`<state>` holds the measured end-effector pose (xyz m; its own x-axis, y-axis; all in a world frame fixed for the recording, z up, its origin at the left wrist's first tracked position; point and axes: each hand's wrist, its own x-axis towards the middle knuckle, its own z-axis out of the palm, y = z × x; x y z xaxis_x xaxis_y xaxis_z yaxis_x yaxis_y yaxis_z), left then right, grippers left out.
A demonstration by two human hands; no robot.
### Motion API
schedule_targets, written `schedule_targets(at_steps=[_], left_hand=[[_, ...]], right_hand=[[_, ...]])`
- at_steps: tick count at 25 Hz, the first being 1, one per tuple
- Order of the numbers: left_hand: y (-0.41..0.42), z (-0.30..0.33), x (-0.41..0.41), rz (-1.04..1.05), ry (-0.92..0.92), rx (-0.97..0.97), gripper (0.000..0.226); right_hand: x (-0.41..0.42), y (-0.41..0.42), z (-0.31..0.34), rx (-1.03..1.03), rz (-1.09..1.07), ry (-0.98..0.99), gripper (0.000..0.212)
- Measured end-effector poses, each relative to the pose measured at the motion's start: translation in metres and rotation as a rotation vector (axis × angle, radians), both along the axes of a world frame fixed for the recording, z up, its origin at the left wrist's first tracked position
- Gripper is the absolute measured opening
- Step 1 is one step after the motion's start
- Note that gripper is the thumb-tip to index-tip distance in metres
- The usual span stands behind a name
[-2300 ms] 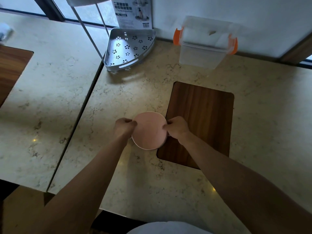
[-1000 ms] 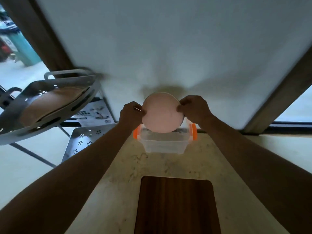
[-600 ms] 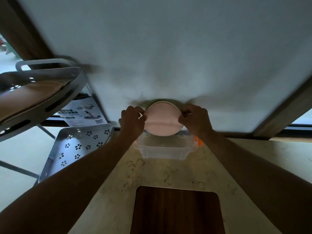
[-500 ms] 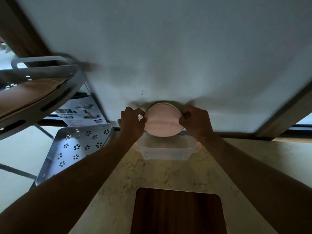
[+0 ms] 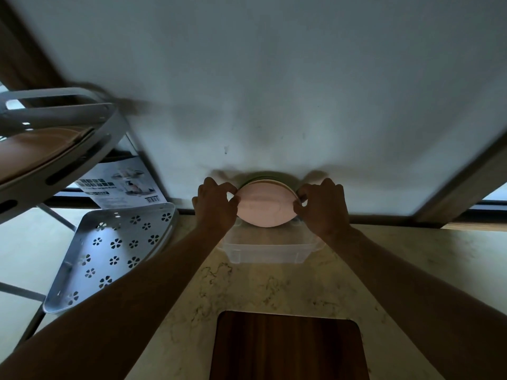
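A round pink plate is held tilted, its underside facing me, just above a clear plastic box that stands against the white wall. My left hand pinches the plate's left rim. My right hand pinches its right rim. The plate's lower edge sits at the box's open top. The box's orange latches are hidden behind my hands.
A metal corner rack stands at the left, with a perforated lower shelf and an upper shelf holding a brown plate. A printed card leans behind it. A dark wooden board lies on the marble counter.
The plate was lifted off the counter beside the wooden board, carried to the wall, then lowered toward the clear box. It now tilts flatter and sits lower than half a second ago.
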<state>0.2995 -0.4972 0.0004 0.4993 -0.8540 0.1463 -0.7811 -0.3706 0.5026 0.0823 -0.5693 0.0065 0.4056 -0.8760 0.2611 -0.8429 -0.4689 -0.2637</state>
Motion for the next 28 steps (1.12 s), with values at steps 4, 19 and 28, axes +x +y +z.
schedule_targets(at_steps=[4,19,28], left_hand=[[-0.001,-0.005,-0.001,0.015,-0.021,-0.020,0.013],[0.017,0.016,-0.002,0.012,0.100,-0.118,0.018],[0.100,0.084,0.009,-0.021,0.084,-0.133,0.024]], right_hand=[[0.001,0.001,-0.006,-0.069,-0.010,0.006,0.022],[0.000,0.017,0.024,-0.024,0.012,0.024,0.039],[0.027,0.086,0.089,0.282,0.202,-0.254,0.051]])
